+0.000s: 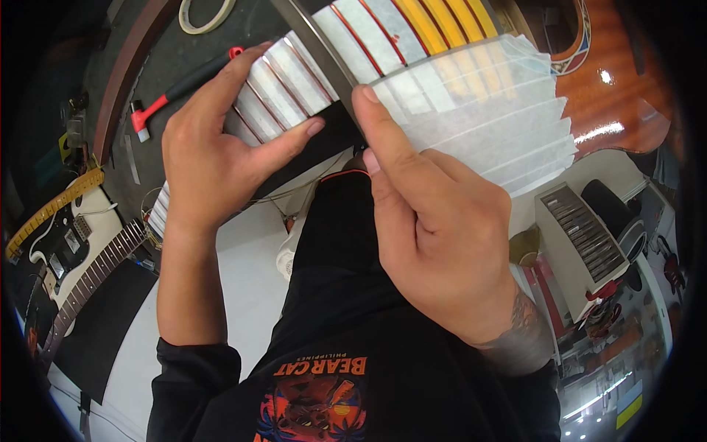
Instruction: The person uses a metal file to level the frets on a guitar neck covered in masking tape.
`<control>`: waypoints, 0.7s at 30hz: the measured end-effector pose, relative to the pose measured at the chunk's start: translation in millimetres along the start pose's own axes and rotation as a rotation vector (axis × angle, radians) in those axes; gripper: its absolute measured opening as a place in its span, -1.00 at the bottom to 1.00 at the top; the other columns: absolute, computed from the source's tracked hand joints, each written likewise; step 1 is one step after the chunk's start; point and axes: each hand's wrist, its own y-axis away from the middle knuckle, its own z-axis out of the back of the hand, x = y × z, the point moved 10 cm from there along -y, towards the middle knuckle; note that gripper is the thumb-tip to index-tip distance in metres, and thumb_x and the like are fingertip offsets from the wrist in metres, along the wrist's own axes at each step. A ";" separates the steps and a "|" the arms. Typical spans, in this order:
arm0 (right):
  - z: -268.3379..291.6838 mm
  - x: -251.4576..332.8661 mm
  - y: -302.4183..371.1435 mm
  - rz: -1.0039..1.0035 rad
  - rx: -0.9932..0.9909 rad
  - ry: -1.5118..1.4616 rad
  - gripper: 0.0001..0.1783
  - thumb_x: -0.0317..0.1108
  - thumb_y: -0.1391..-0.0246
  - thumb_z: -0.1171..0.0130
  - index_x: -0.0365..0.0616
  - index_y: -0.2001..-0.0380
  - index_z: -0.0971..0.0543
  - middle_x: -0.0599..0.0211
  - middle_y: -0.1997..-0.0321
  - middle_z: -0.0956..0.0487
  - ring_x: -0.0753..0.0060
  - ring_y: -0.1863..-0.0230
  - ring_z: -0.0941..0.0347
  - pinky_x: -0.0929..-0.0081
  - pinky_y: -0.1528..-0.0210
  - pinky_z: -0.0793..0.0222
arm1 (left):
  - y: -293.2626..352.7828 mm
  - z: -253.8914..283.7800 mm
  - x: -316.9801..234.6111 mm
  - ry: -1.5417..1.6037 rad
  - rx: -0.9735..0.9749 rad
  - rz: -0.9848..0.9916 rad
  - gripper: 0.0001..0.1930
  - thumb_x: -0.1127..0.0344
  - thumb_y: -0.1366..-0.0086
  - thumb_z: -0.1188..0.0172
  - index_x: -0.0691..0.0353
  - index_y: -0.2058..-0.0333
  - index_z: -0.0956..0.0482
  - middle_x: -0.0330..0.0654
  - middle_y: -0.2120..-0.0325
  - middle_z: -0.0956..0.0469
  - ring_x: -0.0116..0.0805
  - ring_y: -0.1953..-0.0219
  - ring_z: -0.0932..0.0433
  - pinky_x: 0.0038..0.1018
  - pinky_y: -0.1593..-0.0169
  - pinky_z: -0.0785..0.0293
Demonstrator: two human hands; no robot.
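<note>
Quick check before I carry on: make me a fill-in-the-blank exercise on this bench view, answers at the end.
1. The left hand wraps around the acoustic guitar's taped ____.
2. The right hand has its outstretched ____ finger against the metal bar.
3. Toward the soundhole, the fretboard strips change from white to ____.
4. The hammer has a black grip and a mostly ____ head.

Missing words: neck; index; yellow; red.

Head-worn fisheye view, facing down over fretboard.
</note>
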 end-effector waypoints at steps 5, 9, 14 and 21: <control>12.0 -22.1 71.1 0.030 -0.032 -0.015 -0.39 -0.73 -0.03 -0.26 -0.28 -0.22 -0.56 0.19 0.49 -0.53 0.31 0.58 -0.44 0.42 0.49 -0.43 | -1.2 0.7 -2.8 -0.016 -0.002 0.002 -0.27 0.04 0.09 -0.64 0.20 -0.07 -0.64 -0.06 0.17 -0.74 -0.13 0.14 -0.75 -0.34 0.05 -0.64; 10.7 -32.0 107.7 -0.009 -0.008 -0.002 -0.37 -0.76 0.03 -0.28 -0.28 -0.19 -0.58 0.23 0.45 -0.55 0.34 0.56 -0.49 0.39 0.50 -0.50 | 0.8 -2.8 -1.8 -0.034 0.068 0.048 -0.23 0.14 0.02 -0.61 0.30 -0.17 -0.58 -0.04 0.08 -0.72 -0.31 0.07 -0.71 -0.42 -0.11 -0.54; 1.5 -13.3 41.8 0.042 -0.038 -0.001 -0.42 -0.71 -0.04 -0.25 -0.30 -0.20 -0.56 0.17 0.41 -0.61 0.22 0.55 -0.49 0.42 0.44 -0.47 | 0.7 -5.3 -1.5 -0.045 0.060 0.044 -0.23 0.15 0.02 -0.61 0.31 -0.17 -0.57 -0.05 0.08 -0.72 -0.32 0.06 -0.70 -0.42 -0.10 -0.54; 19.5 -3.2 -3.9 0.047 -0.033 -0.075 -0.52 -0.59 -0.21 -0.18 -0.31 -0.22 -0.56 0.18 0.42 -0.69 0.45 0.55 -0.50 0.55 0.40 -0.42 | 0.7 0.1 0.3 -0.034 -0.008 0.028 -0.29 0.05 0.08 -0.64 0.21 -0.05 -0.65 -0.05 0.17 -0.74 -0.13 0.14 -0.75 -0.37 0.05 -0.63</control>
